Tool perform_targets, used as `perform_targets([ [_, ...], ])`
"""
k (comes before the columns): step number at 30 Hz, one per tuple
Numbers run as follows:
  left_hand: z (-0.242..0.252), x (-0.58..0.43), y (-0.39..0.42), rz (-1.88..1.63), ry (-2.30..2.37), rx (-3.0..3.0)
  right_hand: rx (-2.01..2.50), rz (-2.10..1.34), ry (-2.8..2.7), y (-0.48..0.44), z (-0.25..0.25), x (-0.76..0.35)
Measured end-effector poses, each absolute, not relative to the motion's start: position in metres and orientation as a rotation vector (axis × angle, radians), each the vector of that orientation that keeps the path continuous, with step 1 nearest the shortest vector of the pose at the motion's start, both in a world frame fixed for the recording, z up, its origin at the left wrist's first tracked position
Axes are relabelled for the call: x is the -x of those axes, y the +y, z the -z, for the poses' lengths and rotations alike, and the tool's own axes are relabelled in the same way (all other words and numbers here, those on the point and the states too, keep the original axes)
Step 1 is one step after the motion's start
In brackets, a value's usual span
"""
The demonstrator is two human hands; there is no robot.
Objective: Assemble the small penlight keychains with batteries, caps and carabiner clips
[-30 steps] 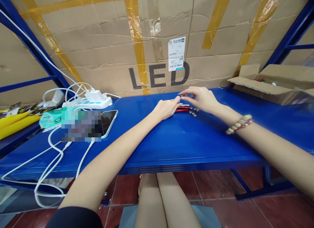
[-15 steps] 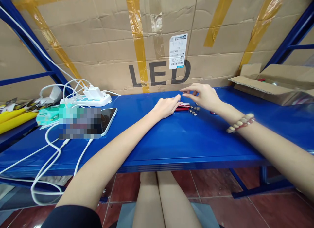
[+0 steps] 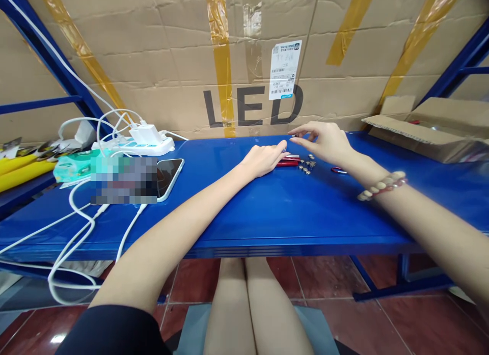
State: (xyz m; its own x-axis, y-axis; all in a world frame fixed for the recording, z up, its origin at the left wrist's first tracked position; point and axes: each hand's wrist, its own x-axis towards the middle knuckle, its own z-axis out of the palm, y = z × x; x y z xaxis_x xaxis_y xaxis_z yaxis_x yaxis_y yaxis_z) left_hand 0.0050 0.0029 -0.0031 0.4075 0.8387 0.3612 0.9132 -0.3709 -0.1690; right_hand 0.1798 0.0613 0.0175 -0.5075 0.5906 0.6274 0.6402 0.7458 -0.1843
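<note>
- Red stick-shaped items [image 3: 287,162] lie flat on the blue table [image 3: 267,212], a little above the middle of the frame, partly hidden behind the left hand.
- Left hand [image 3: 263,160] rests palm-down on the table with its fingers loosely curled, the fingertips touching or just over the near end of the red items; whether it actually grips one cannot be told.
- Right hand [image 3: 324,141] hovers just right of the left, raised slightly off the table, thumb and forefinger pinched together on a tiny dark piece [image 3: 294,136] too small to make out, with the other fingers spread.
- Small silvery round parts [image 3: 306,166] sit in a loose cluster on the table between the two hands, just right of the red items.
- A beaded bracelet [image 3: 382,186] circles the right wrist.
- Toward the left of the frame lie a phone [image 3: 170,171], a white power strip [image 3: 133,146] with a charger plugged in, and white cables [image 3: 76,233] trailing over the table's front edge.
- A large cardboard sheet [image 3: 153,64] printed "LED" stands behind the table, and an open cardboard box [image 3: 420,133] sits at the right edge.
</note>
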Motion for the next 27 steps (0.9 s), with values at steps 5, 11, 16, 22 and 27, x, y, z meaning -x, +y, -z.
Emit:
perform_targets([
  [5, 0.0033, -0.0056, 0.0028, 0.288, -1.520, 2.329, 0.940, 0.099, -2.254, 0.0590, -0.0152, -0.1769],
  [11, 0.0033, -0.0048, 0.0029, 0.285, -1.533, 2.320, 0.947, 0.087, -2.266, 0.0588, -0.0127, -0.1756],
  [16, 0.0039, -0.0041, 0.0043, 0.253, -1.558, 2.289, 0.938, 0.091, -2.253, 0.0576, -0.0132, -0.1749],
  [22, 0.0039, -0.0038, 0.0063, 0.232, -1.579, 2.269, 0.894, 0.096, -2.256, 0.0549, -0.0150, -0.1735],
  [27, 0.0006, -0.0048, 0.0028, 0.265, -1.605, 2.270, 0.912, 0.073, -2.235, 0.0559, -0.0155, -0.1745],
])
